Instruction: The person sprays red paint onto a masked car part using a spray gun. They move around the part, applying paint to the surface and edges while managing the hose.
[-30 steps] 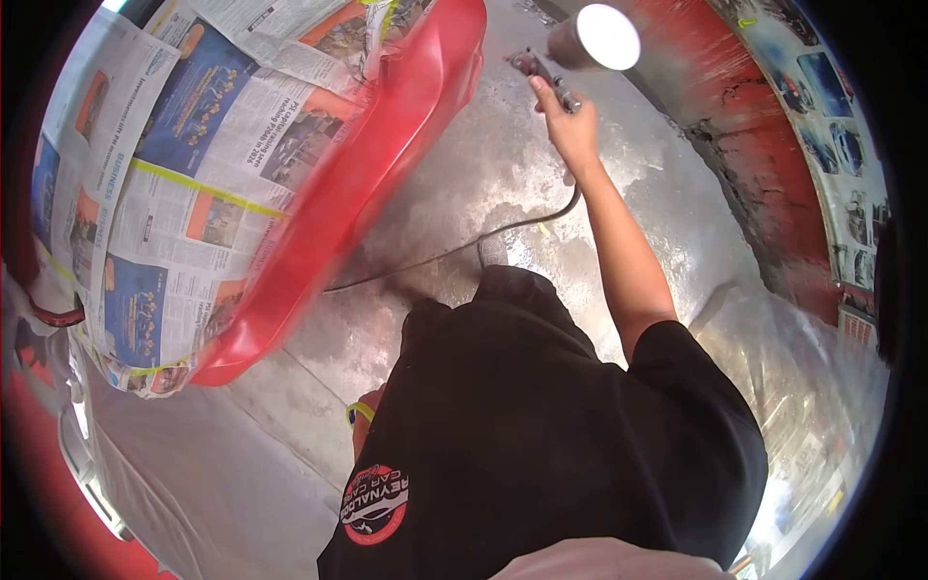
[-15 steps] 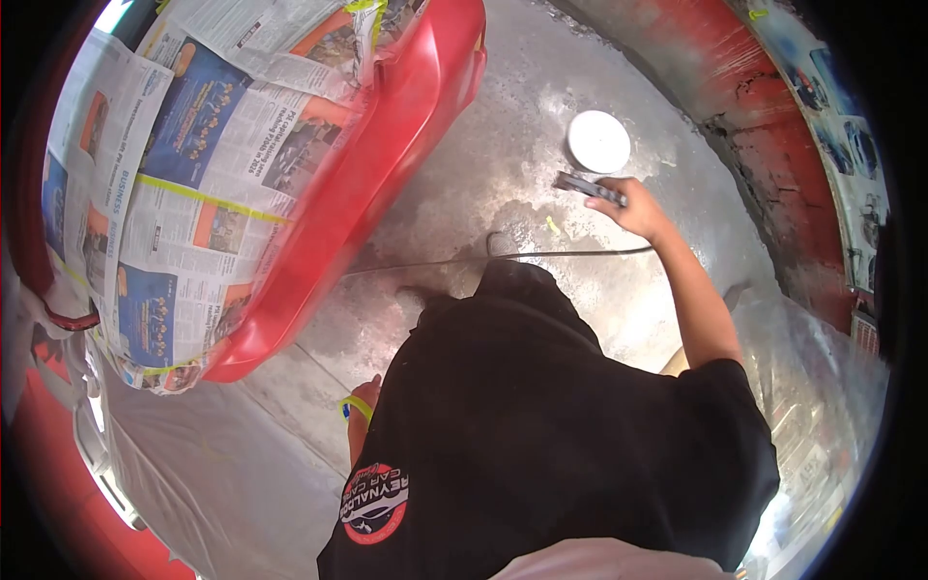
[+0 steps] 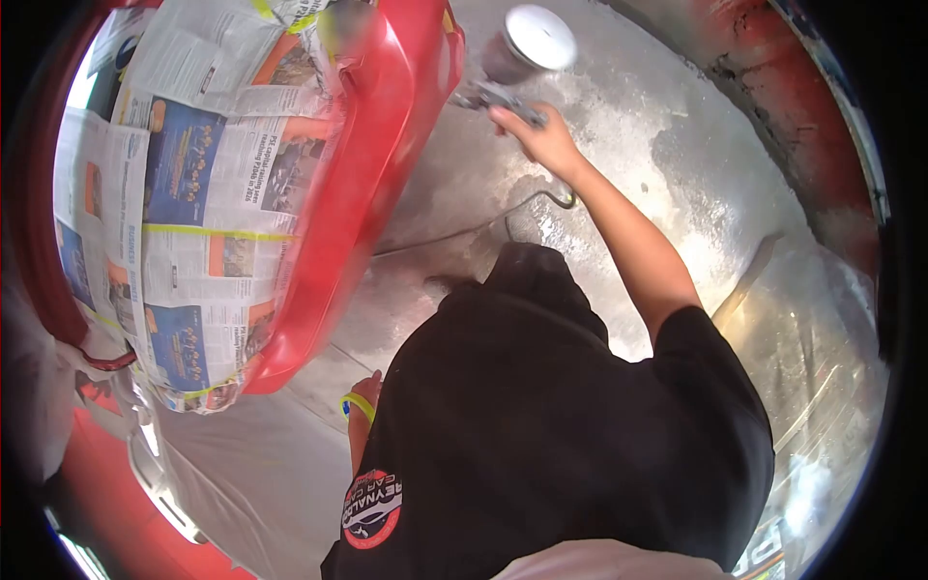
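Note:
My right hand (image 3: 536,135) is closed around the handle of a spray gun (image 3: 501,101). A round cup with a white lid (image 3: 541,37) sits on the gun, and the nozzle end points left at a glossy red car bumper (image 3: 372,155), close to it but apart. A thin dark hose (image 3: 464,230) hangs below my forearm. My left hand (image 3: 367,389) is low beside my black shirt, a yellow-green band on its wrist; its fingers are mostly hidden, and I see nothing held in it.
Newspaper sheets (image 3: 188,164) held by yellow-green tape cover the car body behind the bumper. Pale sheeting (image 3: 261,474) hangs at lower left, and clear plastic (image 3: 822,387) at right. A worn red wall (image 3: 793,106) borders the wet-looking concrete floor (image 3: 638,126).
My right hand has moved the spray gun up and left in view, closer to the bumper, and tilted the cup. The hose has shifted. My left hand has barely moved.

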Demonstrator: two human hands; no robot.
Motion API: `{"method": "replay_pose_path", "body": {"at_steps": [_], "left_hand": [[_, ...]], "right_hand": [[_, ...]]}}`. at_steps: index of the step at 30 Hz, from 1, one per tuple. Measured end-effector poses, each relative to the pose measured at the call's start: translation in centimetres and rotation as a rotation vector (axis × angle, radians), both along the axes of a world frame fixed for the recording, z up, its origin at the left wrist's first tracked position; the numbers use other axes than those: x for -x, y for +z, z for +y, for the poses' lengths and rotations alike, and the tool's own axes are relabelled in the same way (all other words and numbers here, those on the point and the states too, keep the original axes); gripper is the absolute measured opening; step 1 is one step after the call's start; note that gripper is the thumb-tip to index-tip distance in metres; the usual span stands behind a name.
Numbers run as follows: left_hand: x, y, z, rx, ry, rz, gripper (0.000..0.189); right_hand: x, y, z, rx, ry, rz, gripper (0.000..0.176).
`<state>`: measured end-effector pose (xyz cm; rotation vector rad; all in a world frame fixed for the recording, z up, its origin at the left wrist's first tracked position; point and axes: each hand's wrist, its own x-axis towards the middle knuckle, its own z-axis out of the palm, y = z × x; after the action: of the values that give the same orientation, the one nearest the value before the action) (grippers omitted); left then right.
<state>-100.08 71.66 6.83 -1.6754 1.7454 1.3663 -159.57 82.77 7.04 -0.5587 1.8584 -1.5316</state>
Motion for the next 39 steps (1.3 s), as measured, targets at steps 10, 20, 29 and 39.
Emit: {"method": "replay_pose_path", "body": {"at_steps": [10, 20, 29, 39], "left_hand": [[-5.6, -4.4, -2.2, -0.009, -0.485, -0.470, 0.065], [-7.0, -4.7, 1.3, -0.035, -0.443, -0.437, 0.065], [-5.5, -7.5, 1.7, -0.037, -0.424, -0.378, 0.066], [-5.1, -10.6, 2.9, -0.028, -0.353, -0.287, 0.066]], "right_hand": [[3.9, -0.1, -5.8, 0.146, -0.011, -0.281, 0.040], [1.4, -0.3, -3.4, 0.039, 0.118, -0.355, 0.040], [-0.8, 4.4, -3.0, -0.071, -0.041, 0.290, 0.057], [-4.8, 7.5, -5.1, -0.262, 0.183, 0.461, 0.058]]}}
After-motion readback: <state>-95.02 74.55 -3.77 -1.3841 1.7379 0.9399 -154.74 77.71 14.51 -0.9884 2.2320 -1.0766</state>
